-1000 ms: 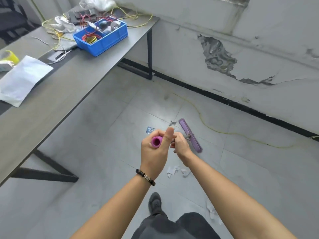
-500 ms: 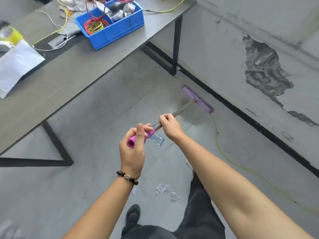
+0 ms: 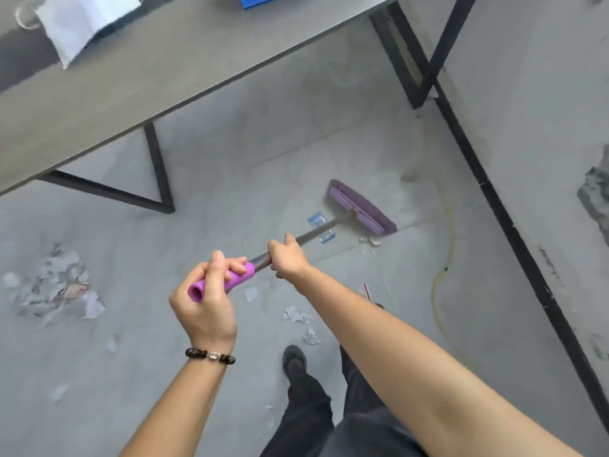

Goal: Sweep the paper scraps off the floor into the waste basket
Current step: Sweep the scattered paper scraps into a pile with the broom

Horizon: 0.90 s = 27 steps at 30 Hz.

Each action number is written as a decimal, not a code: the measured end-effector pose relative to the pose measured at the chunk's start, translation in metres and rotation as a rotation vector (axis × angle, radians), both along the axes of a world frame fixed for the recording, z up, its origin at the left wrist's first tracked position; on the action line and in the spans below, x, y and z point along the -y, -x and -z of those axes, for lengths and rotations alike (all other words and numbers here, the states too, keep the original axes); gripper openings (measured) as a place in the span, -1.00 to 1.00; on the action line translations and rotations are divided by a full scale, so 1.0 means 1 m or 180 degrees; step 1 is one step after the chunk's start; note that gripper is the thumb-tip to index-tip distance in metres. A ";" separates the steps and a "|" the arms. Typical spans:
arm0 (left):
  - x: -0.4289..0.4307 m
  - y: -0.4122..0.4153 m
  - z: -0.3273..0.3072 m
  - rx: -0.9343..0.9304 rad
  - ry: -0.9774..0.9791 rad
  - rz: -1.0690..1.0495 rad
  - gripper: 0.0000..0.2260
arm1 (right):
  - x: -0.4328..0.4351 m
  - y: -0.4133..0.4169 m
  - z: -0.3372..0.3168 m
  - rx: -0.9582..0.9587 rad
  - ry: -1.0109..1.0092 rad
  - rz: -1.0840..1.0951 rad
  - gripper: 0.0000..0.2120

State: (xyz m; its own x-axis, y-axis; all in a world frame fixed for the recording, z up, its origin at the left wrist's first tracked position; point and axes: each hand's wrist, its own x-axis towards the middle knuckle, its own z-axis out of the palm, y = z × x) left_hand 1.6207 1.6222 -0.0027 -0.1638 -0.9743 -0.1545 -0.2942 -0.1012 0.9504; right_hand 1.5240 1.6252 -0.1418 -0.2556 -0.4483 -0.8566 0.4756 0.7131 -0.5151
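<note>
The left forearm (image 3: 184,400) and right forearm (image 3: 395,354) are bare. A bracelet (image 3: 211,355) of dark, glossy round beads with 1 pale, shiny bead at its middle circles the left wrist. Just right of the bracelet shows 1 dark shoe (image 3: 294,360); below that, loose dark grey trousers (image 3: 309,407) cover the 2 legs.
</note>
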 end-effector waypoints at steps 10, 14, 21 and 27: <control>0.018 -0.096 -0.057 -0.0458 -0.0244 -0.1051 -0.63 | 0.026 -0.108 -0.057 0.0643 0.0280 0.0150 -0.49; 0.021 -0.142 -0.051 -0.0714 -0.0383 -0.0604 -0.60 | 0.020 -0.145 -0.055 0.0127 0.0106 0.0556 -0.30; 0.036 -0.215 0.009 -0.0695 -0.0886 0.1053 -0.66 | -0.014 -0.181 -0.008 -0.0335 -0.0438 0.0940 -0.54; 0.061 -0.319 0.020 -0.0361 -0.0756 0.0967 -0.64 | 0.000 -0.303 0.026 -0.0098 -0.0485 0.0744 -0.81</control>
